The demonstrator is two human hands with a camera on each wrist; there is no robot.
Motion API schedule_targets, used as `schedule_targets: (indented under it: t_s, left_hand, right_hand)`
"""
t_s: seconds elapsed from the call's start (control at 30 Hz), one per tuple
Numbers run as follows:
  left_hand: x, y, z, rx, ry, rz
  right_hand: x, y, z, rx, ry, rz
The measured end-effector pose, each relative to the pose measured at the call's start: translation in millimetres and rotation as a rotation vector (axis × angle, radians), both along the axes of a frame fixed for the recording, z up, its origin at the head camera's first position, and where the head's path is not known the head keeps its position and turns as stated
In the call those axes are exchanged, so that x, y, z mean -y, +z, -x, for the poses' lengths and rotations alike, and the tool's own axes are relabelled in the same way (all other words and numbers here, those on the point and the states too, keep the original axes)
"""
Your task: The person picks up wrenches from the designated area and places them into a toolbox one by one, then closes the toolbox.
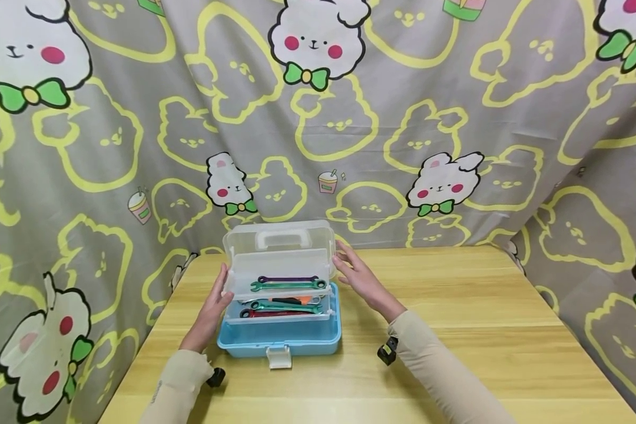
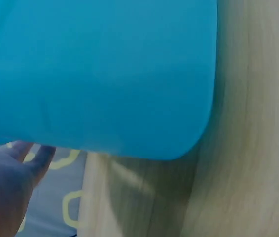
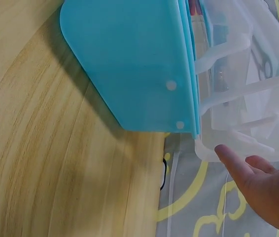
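Observation:
A light blue toolbox (image 1: 281,348) stands on the table with its clear lid (image 1: 244,238) raised and its two see-through trays fanned out. The upper tray carries a purple wrench (image 1: 297,278) and a green wrench (image 1: 288,286). Lower down lie another green wrench (image 1: 286,307), a red wrench (image 1: 275,314) and a tool with an orange and black handle (image 1: 302,300). My left hand (image 1: 209,312) is at the left side of the trays, fingers extended. On the other side, my right hand (image 1: 364,284) has extended fingers at the edge of the lid.
A white latch (image 1: 279,357) hangs at the toolbox front. The wooden table (image 1: 445,335) extends far to the right of the box. A patterned grey curtain (image 1: 344,206) hangs behind the table's back edge and along both sides.

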State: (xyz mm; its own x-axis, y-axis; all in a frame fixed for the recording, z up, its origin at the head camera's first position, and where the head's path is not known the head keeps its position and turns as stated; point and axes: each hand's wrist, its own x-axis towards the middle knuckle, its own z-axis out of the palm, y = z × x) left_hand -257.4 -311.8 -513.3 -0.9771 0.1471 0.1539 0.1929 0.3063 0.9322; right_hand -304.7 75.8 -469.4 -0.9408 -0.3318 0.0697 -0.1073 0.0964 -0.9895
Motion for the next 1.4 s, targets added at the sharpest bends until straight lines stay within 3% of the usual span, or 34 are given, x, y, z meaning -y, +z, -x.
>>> schedule_targets:
  t_s: [0.4, 0.73, 0.87, 1.13, 1.4]
  left_hand:
    - [5, 4.6, 2.4, -0.023, 0.011, 0.014]
    - [7, 4.9, -7.0, -0.053, -0.003, 0.066]
    - [5, 6.1, -8.4, -0.079, -0.011, 0.043]
    - [5, 7.9, -10.2, -0.059, 0.005, 0.043]
    - [5, 13.0, -12.3, -0.121, 0.013, -0.072]
  right_hand:
    - [0, 1.4, -3.5, -0.019, 0.002, 0.021]
    - [0, 7.6, -9.4, 0.000, -0.002, 0.074]
    - [0, 9.8, -12.2, -0.010, -0.007, 0.081]
    - [2, 13.6, -15.9, -0.007, -0.040, 0.063]
    - [0, 14.4, -17.1, 0.015, -0.091, 0.071]
